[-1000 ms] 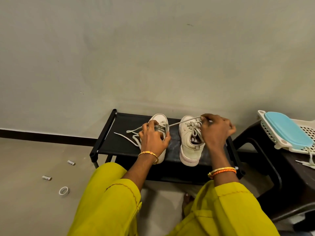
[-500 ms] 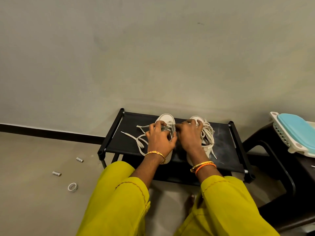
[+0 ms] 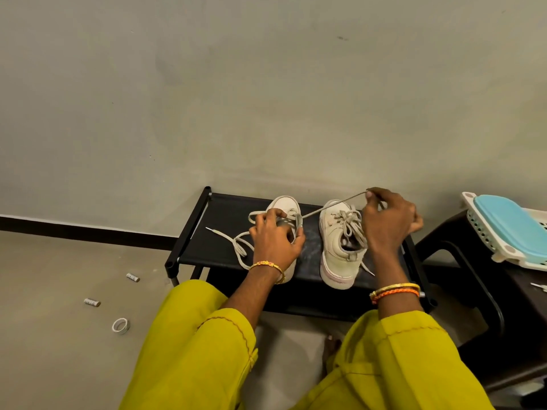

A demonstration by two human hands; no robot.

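A shoe (image 3: 284,206) on the rack (image 3: 220,232) is gripped by the left hand (image 3: 273,242). Its lace (image 3: 334,204) is pinched taut by the right hand (image 3: 387,223). Threading the next eyelet is probably called for.

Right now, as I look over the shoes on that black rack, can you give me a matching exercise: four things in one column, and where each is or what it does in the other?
Things:
1. left hand
2. right hand
3. tape ring
4. blue lid

Places or states:
a. lies on the floor
b. pinches the taut lace
c. rests on the white basket
d. grips the left shoe

Pairs: 1-d, 2-b, 3-a, 4-c.
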